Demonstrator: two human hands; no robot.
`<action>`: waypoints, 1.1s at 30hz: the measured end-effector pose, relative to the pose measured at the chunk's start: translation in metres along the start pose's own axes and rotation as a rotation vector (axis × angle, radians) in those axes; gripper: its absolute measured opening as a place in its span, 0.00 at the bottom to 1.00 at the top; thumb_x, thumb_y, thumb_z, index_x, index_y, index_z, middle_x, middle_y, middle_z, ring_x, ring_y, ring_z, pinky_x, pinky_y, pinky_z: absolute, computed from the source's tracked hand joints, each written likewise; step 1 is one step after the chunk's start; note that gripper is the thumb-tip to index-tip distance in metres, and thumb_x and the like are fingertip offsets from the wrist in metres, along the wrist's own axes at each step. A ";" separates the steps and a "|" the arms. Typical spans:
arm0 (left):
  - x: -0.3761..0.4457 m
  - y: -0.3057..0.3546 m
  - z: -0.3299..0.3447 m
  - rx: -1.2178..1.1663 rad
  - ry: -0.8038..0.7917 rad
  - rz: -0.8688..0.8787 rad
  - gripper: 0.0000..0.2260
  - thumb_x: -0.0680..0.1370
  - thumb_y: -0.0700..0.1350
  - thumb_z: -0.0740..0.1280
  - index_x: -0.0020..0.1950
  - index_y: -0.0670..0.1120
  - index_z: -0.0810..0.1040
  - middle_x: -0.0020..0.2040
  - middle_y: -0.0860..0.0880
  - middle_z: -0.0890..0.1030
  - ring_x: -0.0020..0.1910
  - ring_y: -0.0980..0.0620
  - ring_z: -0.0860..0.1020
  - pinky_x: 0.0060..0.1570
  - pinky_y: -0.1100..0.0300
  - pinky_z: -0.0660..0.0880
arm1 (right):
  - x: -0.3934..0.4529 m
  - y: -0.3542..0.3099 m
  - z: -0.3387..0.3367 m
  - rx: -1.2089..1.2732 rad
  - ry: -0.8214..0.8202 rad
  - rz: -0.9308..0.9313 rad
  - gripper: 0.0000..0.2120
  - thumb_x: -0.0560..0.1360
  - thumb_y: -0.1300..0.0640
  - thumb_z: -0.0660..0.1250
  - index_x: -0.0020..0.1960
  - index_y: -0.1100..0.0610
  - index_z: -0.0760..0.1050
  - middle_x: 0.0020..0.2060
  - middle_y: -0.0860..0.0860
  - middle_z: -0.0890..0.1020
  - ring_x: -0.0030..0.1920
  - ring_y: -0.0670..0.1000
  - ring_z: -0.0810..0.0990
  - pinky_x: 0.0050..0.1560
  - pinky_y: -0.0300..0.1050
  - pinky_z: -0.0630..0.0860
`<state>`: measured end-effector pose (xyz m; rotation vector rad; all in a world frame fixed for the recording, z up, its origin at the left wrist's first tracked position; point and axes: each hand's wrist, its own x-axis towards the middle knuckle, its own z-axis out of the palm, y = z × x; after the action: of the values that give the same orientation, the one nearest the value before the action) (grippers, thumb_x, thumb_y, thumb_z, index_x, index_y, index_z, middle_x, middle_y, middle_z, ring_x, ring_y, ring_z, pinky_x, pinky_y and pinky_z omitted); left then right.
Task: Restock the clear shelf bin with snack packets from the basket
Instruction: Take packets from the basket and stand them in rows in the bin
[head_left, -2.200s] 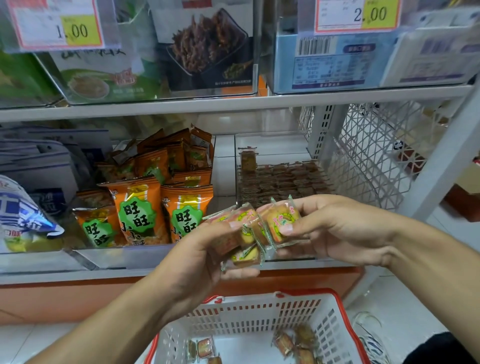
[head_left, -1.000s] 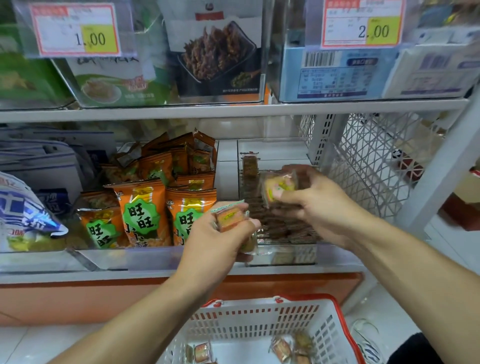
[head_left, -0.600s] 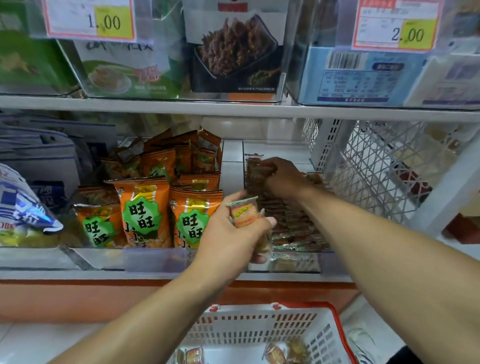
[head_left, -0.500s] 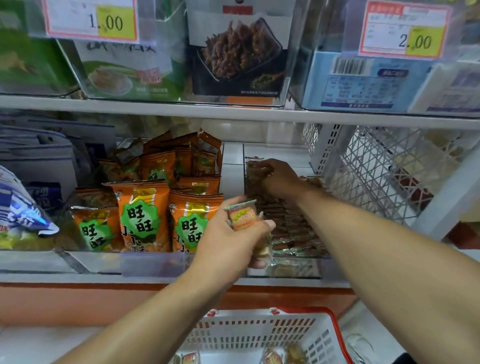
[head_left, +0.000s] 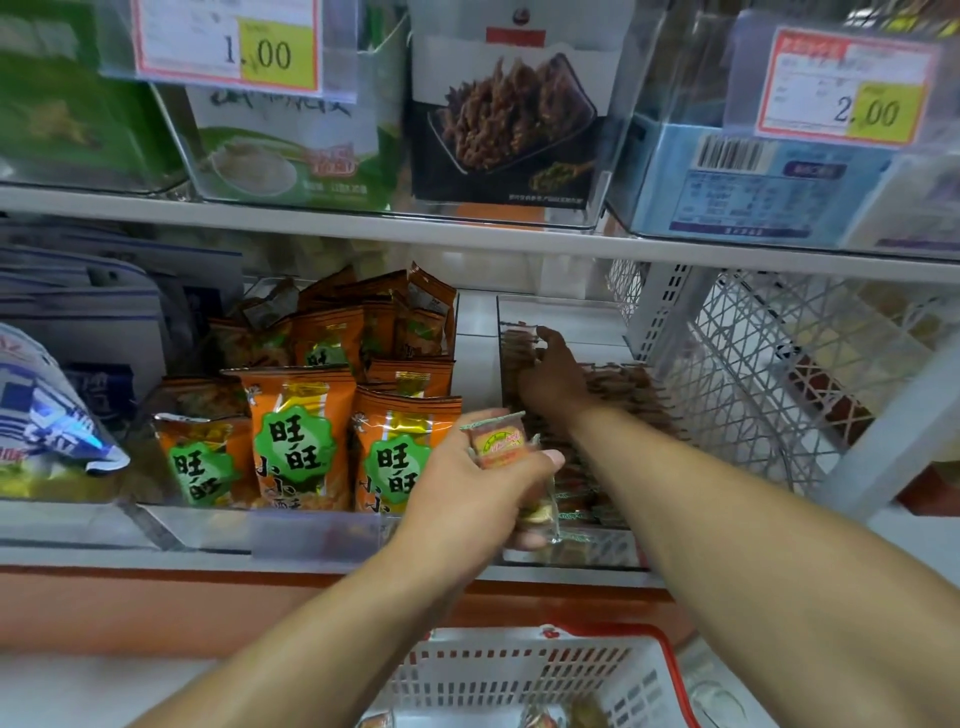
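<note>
Orange snack bags (head_left: 306, 441) beside price tags (head_left: 228, 47)

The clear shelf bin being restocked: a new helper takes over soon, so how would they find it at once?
Look at the lower shelf, under the 2.00 price tag. The clear shelf bin sits at its right end, between the orange snack bags and the white lattice panel. Unlike its neighbours, it holds rows of small brown packets, with the right hand in it.

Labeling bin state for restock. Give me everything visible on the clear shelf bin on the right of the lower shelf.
The clear shelf bin looks like transparent rigid plastic, a long rectangular tray running front to back on the lower shelf, beside the white wire mesh panel. Rows of small brown snack packets fill most of it; the back end looks bare. The right hand reaches deep inside onto the packets. The left hand holds packets at its front left corner.
</note>
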<state>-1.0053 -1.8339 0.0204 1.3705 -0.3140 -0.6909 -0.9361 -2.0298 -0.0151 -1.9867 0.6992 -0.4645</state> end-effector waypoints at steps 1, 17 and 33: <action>0.000 0.000 0.000 -0.001 0.005 -0.008 0.17 0.74 0.45 0.78 0.58 0.56 0.76 0.51 0.45 0.84 0.39 0.50 0.86 0.34 0.57 0.82 | 0.000 0.000 0.002 0.004 -0.001 -0.007 0.27 0.77 0.63 0.64 0.74 0.56 0.65 0.61 0.54 0.80 0.59 0.54 0.78 0.63 0.46 0.73; -0.020 0.017 -0.009 -0.113 -0.013 -0.177 0.15 0.78 0.61 0.70 0.51 0.50 0.85 0.48 0.43 0.88 0.42 0.47 0.87 0.37 0.53 0.84 | -0.110 -0.039 -0.053 0.121 -0.181 -0.213 0.11 0.72 0.35 0.69 0.48 0.40 0.81 0.43 0.40 0.85 0.43 0.38 0.82 0.44 0.38 0.76; -0.008 0.008 -0.012 -0.159 -0.026 -0.333 0.23 0.73 0.67 0.65 0.45 0.51 0.89 0.45 0.46 0.89 0.40 0.44 0.88 0.32 0.46 0.82 | -0.168 -0.028 -0.088 0.351 -0.186 -0.413 0.26 0.67 0.80 0.65 0.36 0.48 0.84 0.52 0.51 0.85 0.55 0.45 0.83 0.48 0.38 0.79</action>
<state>-1.0024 -1.8186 0.0272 1.2739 -0.0483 -0.9888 -1.1077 -1.9685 0.0451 -1.8039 0.0759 -0.5919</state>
